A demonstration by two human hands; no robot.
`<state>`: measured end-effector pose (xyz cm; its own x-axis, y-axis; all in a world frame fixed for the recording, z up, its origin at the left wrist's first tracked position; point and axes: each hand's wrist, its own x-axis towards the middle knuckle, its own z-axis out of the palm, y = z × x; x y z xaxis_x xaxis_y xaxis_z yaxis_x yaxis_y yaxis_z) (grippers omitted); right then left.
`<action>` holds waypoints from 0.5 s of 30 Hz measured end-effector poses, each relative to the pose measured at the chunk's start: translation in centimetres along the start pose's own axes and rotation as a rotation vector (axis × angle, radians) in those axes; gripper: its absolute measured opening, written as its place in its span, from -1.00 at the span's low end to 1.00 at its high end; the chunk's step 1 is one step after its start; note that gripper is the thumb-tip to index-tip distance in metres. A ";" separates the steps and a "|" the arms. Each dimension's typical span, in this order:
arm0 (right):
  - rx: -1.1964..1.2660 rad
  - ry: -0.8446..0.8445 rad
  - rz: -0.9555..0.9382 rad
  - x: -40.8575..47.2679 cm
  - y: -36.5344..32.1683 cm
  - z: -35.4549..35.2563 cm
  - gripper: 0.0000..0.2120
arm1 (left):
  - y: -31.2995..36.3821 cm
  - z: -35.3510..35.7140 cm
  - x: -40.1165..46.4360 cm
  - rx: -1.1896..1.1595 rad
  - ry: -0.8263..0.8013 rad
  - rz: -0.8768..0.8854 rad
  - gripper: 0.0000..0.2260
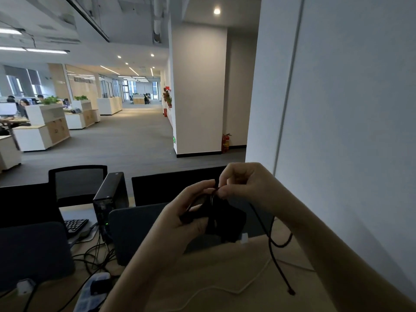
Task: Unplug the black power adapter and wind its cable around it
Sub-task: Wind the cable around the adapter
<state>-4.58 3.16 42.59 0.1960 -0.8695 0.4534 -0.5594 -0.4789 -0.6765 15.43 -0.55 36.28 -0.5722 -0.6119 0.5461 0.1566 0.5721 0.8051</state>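
The black power adapter (225, 221) is held up above the wooden desk, unplugged, with a few loops of its black cable around it. My left hand (186, 212) grips the adapter from the left and below. Pinching the cable at the adapter's top edge is my right hand (245, 183). The loose cable (273, 251) hangs down to the right in a loop, and its free end dangles above the desk near the wall.
A white power strip (94, 291) with a black plug lies at the lower left among tangled cables. A small black computer tower (110, 199), a keyboard (75, 224) and dark fabric dividers stand behind. A white cable (238, 289) crosses the desk. A white wall is close on the right.
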 end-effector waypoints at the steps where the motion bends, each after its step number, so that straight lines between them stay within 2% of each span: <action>1: 0.130 -0.007 0.020 0.1 0.5 0.4 -0.87 | 0.2 0.1 0.0 -0.028 0.029 0.031 -0.48; 4: 0.585 -0.053 0.085 -0.1 1.9 2.3 -0.82 | -0.1 0.4 0.1 -0.199 0.077 0.025 -0.59; 6: 0.708 -0.042 0.144 -0.4 2.5 3.6 -0.81 | -0.4 0.7 0.1 -0.346 0.122 -0.015 -0.59; 10: 0.573 0.008 0.253 -1.1 2.9 5.6 -0.83 | -0.3 0.6 1.1 -0.423 0.349 -0.085 -0.72; 15: 0.357 -0.117 0.350 -1.8 1.4 7.1 -0.88 | 0.4 0.2 2.7 -0.218 0.504 -0.018 -0.68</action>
<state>0.01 3.16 36.71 0.1465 -0.9830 0.1103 -0.3019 -0.1506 -0.9414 13.74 -1.86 38.02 -0.1278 -0.8373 0.5316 0.3442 0.4652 0.8155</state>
